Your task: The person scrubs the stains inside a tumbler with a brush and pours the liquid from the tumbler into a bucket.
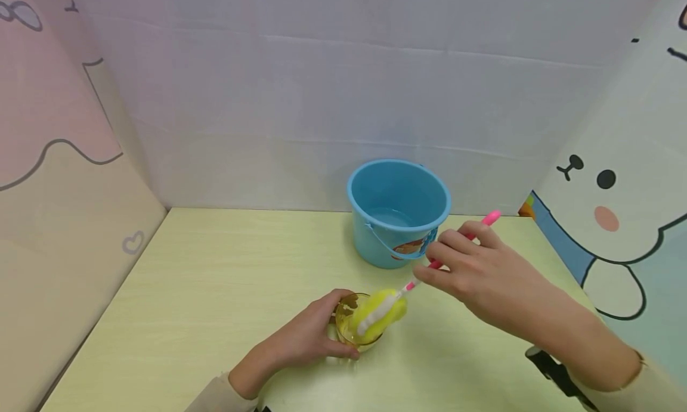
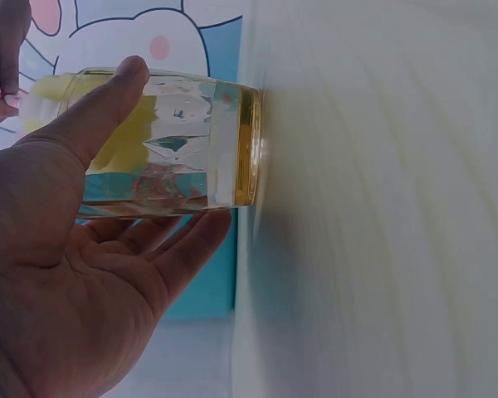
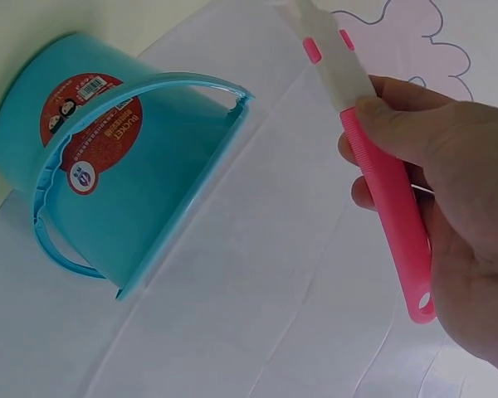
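Observation:
A clear amber-tinted drinking glass [image 2: 183, 149] stands upright on the table, and my left hand [image 1: 308, 328] grips it round the side, thumb on the near face and fingers behind. My right hand [image 1: 483, 275] holds a cup brush by its pink handle [image 3: 386, 207], thumb and fingers wrapped round the grip. The yellow and white sponge head [image 1: 378, 313] of the brush is tilted into the mouth of the glass. In the left wrist view the yellow sponge [image 2: 124, 137] shows through the upper part of the glass wall.
Behind the glass stands a light blue bucket [image 1: 376, 245] with its handle lowered at the front and a red label [image 3: 120, 137]. A pale sheet [image 1: 322, 102] hangs along the table's back edge, and printed cartoon panels [image 1: 590, 179] flank both sides. The tabletop [image 1: 214, 269] is light yellow.

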Demonstrator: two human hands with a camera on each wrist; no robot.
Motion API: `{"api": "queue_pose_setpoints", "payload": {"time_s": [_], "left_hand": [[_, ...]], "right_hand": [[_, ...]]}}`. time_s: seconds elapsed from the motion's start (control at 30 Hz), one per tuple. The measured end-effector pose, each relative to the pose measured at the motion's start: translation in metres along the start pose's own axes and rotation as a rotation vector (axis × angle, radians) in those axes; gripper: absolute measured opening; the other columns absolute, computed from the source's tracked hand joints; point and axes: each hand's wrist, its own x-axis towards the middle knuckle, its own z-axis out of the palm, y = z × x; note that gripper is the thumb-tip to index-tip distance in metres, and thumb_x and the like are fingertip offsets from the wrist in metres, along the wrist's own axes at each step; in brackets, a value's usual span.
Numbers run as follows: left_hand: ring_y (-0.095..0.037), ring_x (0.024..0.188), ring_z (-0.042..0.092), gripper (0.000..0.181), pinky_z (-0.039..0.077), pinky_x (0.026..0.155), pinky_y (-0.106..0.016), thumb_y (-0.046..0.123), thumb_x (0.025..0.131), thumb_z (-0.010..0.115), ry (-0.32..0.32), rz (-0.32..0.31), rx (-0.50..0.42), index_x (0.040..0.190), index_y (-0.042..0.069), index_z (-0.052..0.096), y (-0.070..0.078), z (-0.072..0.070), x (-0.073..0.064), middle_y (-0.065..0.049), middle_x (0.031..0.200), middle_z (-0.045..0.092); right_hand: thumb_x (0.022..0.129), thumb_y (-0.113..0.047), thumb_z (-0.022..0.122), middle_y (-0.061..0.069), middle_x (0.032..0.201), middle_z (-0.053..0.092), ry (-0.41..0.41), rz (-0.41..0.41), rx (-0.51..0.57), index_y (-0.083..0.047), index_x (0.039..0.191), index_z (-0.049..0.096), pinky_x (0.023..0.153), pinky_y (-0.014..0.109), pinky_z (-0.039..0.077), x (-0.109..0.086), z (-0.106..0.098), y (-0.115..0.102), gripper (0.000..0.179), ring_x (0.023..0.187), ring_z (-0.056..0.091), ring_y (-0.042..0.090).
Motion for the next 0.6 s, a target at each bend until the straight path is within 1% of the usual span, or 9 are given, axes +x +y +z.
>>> {"api": "queue_pose_setpoints", "payload": {"time_s": [0.23, 0.43, 0.6], "left_hand": [[-0.011, 0.124, 0.057, 0.091, 0.048, 0.11, -0.037, 0.038, 0.076, 0.099, 0.005, -0.002, 0.001, 0.149, 0.017, 0.048, 0.0, 0.0, 0.0, 0.009, 0.138, 0.06], [-0.01, 0.125, 0.057, 0.091, 0.048, 0.11, -0.037, 0.037, 0.076, 0.098, 0.0, -0.003, -0.013, 0.15, 0.017, 0.048, 0.0, 0.001, 0.0, 0.01, 0.139, 0.059], [-0.01, 0.126, 0.057, 0.088, 0.048, 0.111, -0.037, 0.035, 0.077, 0.098, -0.002, 0.002, -0.026, 0.149, 0.02, 0.048, 0.001, 0.0, 0.0, 0.011, 0.141, 0.059]], "right_hand": [[0.071, -0.009, 0.099, 0.004, 0.108, 0.064, 0.048, -0.025, 0.016, -0.02, 0.12, 0.076, 0.091, 0.047, 0.043, 0.002, 0.002, -0.002, 0.055, 0.103, 0.055, 0.028], [0.073, -0.008, 0.097, 0.003, 0.109, 0.064, 0.049, -0.028, 0.032, -0.021, 0.12, 0.076, 0.093, 0.047, 0.044, 0.004, 0.007, -0.003, 0.053, 0.106, 0.055, 0.028], [0.076, -0.007, 0.095, 0.003, 0.117, 0.066, 0.074, -0.034, 0.027, -0.02, 0.119, 0.074, 0.092, 0.047, 0.044, 0.008, 0.014, -0.006, 0.05, 0.106, 0.055, 0.028]]}}
